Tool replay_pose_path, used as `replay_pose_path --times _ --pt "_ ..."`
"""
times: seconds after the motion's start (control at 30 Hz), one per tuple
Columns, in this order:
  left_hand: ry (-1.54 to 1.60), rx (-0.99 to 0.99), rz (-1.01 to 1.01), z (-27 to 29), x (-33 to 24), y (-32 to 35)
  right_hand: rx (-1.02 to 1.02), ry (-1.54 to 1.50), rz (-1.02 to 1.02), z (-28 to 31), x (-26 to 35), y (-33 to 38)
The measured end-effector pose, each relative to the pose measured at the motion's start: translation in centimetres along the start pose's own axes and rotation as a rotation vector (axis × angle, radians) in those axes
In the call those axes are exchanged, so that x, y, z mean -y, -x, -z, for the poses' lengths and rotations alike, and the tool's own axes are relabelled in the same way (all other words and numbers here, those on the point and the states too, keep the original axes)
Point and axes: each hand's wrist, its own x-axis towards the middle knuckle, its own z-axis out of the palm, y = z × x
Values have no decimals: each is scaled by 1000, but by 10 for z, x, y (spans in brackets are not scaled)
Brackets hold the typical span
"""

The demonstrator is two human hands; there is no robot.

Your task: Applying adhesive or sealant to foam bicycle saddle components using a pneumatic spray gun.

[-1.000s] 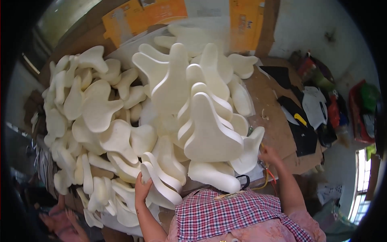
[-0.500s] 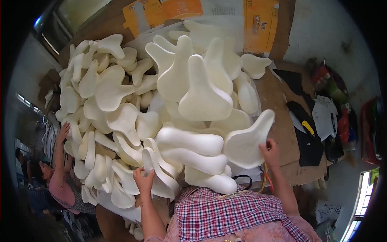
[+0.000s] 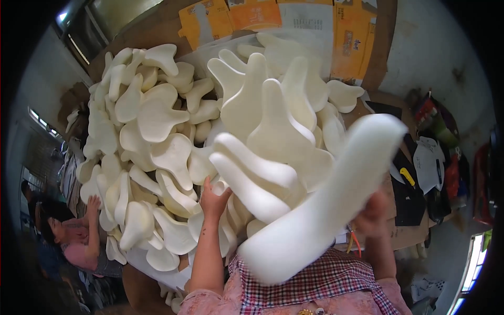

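A big heap of cream-white foam shapes (image 3: 157, 136) fills the worktable in front of me. My left hand (image 3: 212, 198) presses against a stack of these foam pieces (image 3: 252, 178) at the heap's near edge. My right hand (image 3: 374, 214) grips one long white foam piece (image 3: 325, 205), lifted and tilted up close to the camera, blurred with motion. It hides part of my chest and the table edge.
Another person (image 3: 73, 236) at the lower left reaches a hand onto the heap. Black cut pieces (image 3: 415, 194) and white patterns lie on the brown table at right. Orange cardboard boxes (image 3: 252, 16) stand at the back against the wall.
My right hand has pulled one foam piece off the stack and swung it up toward me. My left hand has shifted up against the stack. The view has moved closer to the heap.
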Motion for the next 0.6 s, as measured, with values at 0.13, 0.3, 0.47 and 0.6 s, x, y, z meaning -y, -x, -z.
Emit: replay_pose_path --times 0.13,0.3,0.47,0.6 --pt "535 160 -21 -21 71 -13 175 57 328 -122 13 -64" --pt "110 87 -203 39 51 8 -279 747 133 -53 -65 -97" --pt "182 158 -115 48 66 31 -523 846 -140 47 -63 -57" --pt "181 60 -199 43 74 32 -572 745 -146 55 -40 -23"
